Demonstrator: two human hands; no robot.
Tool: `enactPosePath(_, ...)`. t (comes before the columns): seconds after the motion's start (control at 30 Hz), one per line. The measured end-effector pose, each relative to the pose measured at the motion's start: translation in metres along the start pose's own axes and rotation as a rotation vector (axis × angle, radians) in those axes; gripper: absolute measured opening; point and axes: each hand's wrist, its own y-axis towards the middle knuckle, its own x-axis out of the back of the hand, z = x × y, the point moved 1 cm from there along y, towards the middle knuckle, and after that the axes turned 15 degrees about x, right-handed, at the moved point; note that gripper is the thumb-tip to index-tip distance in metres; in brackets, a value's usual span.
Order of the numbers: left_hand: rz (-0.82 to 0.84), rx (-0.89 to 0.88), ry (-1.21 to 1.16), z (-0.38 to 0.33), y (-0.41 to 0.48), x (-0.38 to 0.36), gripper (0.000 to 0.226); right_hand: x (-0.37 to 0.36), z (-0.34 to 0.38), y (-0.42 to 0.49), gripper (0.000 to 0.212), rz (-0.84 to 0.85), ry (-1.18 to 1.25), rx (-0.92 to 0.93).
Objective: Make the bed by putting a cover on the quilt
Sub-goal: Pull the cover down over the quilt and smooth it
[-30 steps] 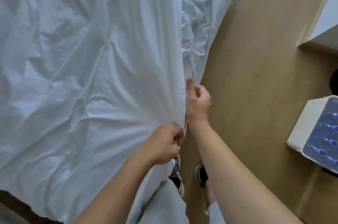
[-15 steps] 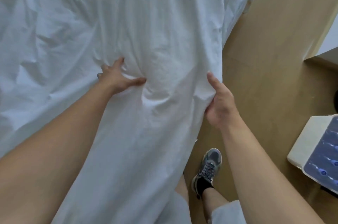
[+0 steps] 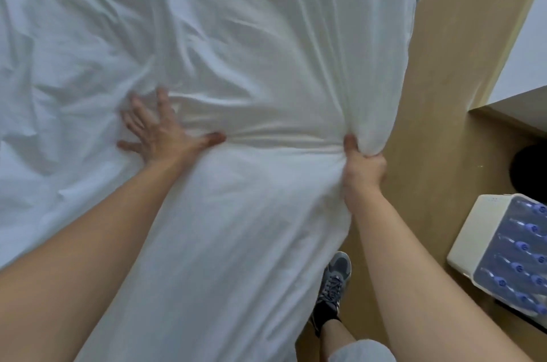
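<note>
White cover lies wrinkled beyond and between our hands | left hand flat, fingers splayed, pressing on it | right hand fisted around its bunched side edge | wooden floor runs right of that hand | white crate of bottles further right, nearer us | shoe below the right hand.
</note>
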Motion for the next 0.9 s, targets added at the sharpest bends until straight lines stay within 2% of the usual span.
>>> enactPosePath(0.07, -0.125, -0.078, -0.034, -0.004, 0.019, 0.007, 0.141, 0.003, -0.009, 0.005, 0.055, 0.187, -0.018, -0.201)
enactPosePath(0.13, -0.182, -0.061, -0.067, -0.01, 0.041, 0.01, 0.139, -0.006, -0.001, 0.009, 0.074, 0.269, -0.023, -0.222)
enactPosePath(0.17, -0.18, -0.027, -0.062, -0.014, 0.051, 0.009, 0.134, -0.01, 0.003, 0.013, 0.08, 0.238, 0.015, -0.186)
enactPosePath(0.2, -0.166, 0.001, -0.045, -0.017, 0.059, 0.006, 0.122, -0.012, 0.006, 0.018, 0.083, 0.187, 0.093, -0.15)
enactPosePath(0.27, -0.126, -0.024, 0.007, -0.021, 0.065, 0.003, 0.078, -0.014, 0.016, 0.029, 0.089, 0.109, 0.234, -0.1)
enactPosePath(0.3, -0.119, -0.085, 0.036, -0.024, 0.065, 0.006, 0.058, -0.014, 0.022, 0.032, 0.081, 0.099, 0.256, -0.092)
enactPosePath(0.33, -0.127, -0.158, 0.057, -0.025, 0.065, 0.011, 0.043, -0.015, 0.03, 0.034, 0.062, 0.09, 0.239, -0.076)
enactPosePath(0.4, -0.198, -0.296, 0.085, -0.024, 0.069, 0.03, 0.027, -0.018, 0.041, 0.036, 0.032, -0.036, 0.123, 0.088)
enactPosePath(0.47, -0.285, -0.354, 0.134, -0.015, 0.075, 0.05, 0.035, -0.022, 0.041, 0.028, 0.026, -0.18, 0.025, 0.287)
enactPosePath(0.5, -0.303, -0.344, 0.164, -0.01, 0.078, 0.058, 0.038, -0.027, 0.036, 0.023, 0.029, -0.185, -0.019, 0.307)
enactPosePath(0.53, -0.298, -0.306, 0.174, -0.007, 0.078, 0.064, 0.033, -0.035, 0.029, 0.019, 0.035, -0.136, -0.057, 0.27)
enactPosePath(0.6, -0.238, -0.19, 0.13, -0.013, 0.074, 0.068, 0.02, -0.05, 0.02, 0.011, 0.056, 0.106, -0.123, 0.079)
enactPosePath(0.67, -0.226, -0.177, 0.036, -0.034, 0.06, 0.065, 0.036, -0.058, 0.022, 0.012, 0.074, 0.292, -0.263, 0.02)
enactPosePath(0.73, -0.281, -0.341, -0.075, -0.07, 0.031, 0.06, 0.055, -0.061, 0.031, 0.016, 0.081, 0.392, -0.382, 0.095)
enactPosePath(0.77, -0.277, -0.464, -0.123, -0.093, 0.01, 0.056, 0.062, -0.062, 0.032, 0.017, 0.076, 0.436, -0.409, 0.157)
enactPosePath(0.83, -0.211, -0.677, -0.109, -0.144, -0.032, 0.04, 0.078, -0.06, 0.033, 0.016, 0.061, 0.494, -0.403, 0.318)
enactPosePath(0.9, -0.078, -0.73, 0.015, -0.195, -0.063, 0.015, 0.099, -0.052, 0.029, 0.028, 0.062, 0.427, -0.313, 0.439)
